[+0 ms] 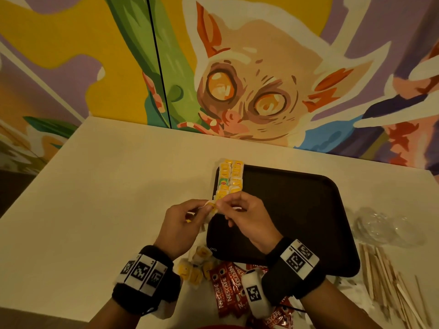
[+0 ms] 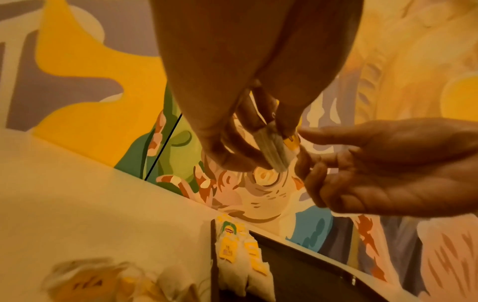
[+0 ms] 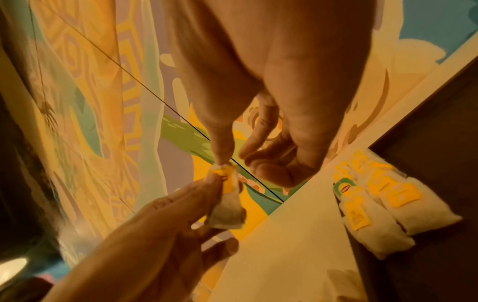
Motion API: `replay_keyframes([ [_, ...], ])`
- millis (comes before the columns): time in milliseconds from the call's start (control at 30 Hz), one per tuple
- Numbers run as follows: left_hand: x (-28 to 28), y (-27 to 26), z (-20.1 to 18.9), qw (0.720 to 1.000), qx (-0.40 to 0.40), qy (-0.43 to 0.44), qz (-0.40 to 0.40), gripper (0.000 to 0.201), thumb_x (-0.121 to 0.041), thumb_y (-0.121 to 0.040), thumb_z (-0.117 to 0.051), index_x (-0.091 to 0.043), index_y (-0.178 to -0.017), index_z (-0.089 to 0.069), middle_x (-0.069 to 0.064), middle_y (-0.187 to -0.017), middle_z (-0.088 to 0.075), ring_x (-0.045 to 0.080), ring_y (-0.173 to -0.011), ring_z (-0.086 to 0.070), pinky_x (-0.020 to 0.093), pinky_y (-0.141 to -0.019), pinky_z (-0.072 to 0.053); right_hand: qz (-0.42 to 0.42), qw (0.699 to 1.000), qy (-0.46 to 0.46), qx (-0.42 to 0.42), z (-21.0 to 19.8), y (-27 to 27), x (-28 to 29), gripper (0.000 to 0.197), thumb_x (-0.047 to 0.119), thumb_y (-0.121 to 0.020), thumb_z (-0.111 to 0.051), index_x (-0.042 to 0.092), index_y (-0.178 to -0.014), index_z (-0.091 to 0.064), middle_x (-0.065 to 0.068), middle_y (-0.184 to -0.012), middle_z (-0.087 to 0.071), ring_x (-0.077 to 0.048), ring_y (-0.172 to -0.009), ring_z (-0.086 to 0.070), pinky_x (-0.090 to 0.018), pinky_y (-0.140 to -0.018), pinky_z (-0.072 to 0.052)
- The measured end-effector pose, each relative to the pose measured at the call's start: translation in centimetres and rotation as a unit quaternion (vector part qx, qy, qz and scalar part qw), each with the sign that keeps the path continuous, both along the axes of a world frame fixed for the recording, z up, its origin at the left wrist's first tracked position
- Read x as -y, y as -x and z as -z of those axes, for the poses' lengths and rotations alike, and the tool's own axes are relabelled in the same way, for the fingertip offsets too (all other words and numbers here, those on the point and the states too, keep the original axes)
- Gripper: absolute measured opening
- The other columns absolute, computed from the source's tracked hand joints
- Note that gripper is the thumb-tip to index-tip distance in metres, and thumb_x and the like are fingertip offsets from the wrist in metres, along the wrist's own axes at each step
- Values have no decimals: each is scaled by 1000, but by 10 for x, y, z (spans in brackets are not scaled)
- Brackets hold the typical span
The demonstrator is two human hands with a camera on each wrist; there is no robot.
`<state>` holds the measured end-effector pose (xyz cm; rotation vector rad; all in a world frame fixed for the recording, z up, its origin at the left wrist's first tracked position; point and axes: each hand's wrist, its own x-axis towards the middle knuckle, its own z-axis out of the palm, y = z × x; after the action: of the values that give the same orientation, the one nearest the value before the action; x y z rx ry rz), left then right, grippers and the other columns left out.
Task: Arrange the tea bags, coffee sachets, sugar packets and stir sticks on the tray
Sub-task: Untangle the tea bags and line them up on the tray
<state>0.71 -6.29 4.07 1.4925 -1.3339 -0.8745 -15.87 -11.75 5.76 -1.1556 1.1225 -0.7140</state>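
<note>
The right hand (image 3: pixel 261 130) hangs from the top of the frame, its thumb and forefinger pinching the top edge of a tea bag (image 3: pixel 227 202) with a yellow tag. The left hand (image 3: pixel 160 226) reaches up from below, its grip on the same bag. Beyond, two rows of tea bags (image 3: pixel 383 202) lie on the dark tray (image 3: pixel 439 143), which sits on the pale desk (image 3: pixel 289 245).

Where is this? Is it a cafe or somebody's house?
Probably a cafe or hotel refreshment corner, though I can't be sure. A big animal mural covers the wall, and a dark serving tray sits on a table with many tea bags, Nescafe sachets and wooden stir sticks.
</note>
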Motion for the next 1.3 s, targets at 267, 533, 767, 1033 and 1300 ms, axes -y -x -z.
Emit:
replay_keyframes([
  [267, 3, 2, 1, 998, -69, -1, -13, 13, -24, -87, -65, -21, -96, -74, -7, -96, -72, 8, -83, -66, 17, -66, -50, -19, 996, 84, -36, 15, 3, -5, 7, 18, -87, -72, 13, -92, -70, -1, -98, -72, -18, -93, -69, -24, -67, -56],
  [533, 6, -2, 0, 998, -48, -13, -24, 10, -20, -84, -72, -28, -88, -76, -12, -85, -73, 18, -75, -62, 35, -61, -48, -82, 989, 106, -66, 29, 1, -10, 9, 21, -88, -72, 16, -95, -71, 1, -94, -72, -10, -87, -68, -23, -72, -53],
  [767, -1, -8, 20, 996, -23, -64, -60, 9, -21, -88, -68, -27, -92, -74, -18, -89, -71, 5, -77, -64, 17, -64, -50, -62, 981, 71, -167, 57, 2, 1, 8, 24, -86, -74, 30, -83, -71, 10, -85, -71, -1, -72, -63, -22, -68, -49],
  [1033, -17, -31, 35, 993, 12, -90, -72, 10, -16, -91, -64, -22, -91, -73, -15, -92, -70, -3, -84, -63, 11, -61, -49, -40, 949, -6, -312, 105, -4, 35, 14, 24, -86, -74, 15, -97, -73, -7, -101, -71, -22, -95, -68, -39, -87, -58],
  [1300, -36, -53, 47, 987, 11, -125, -102, 7, -21, -90, -66, -21, -91, -73, -10, -92, -72, 9, -81, -66, 9, -67, -48, -16, 927, -10, -374, 135, -23, 54, 23, 22, -79, -79, 29, -70, -59, -17, -110, -65, -28, -86, -69, -37, -79, -61],
])
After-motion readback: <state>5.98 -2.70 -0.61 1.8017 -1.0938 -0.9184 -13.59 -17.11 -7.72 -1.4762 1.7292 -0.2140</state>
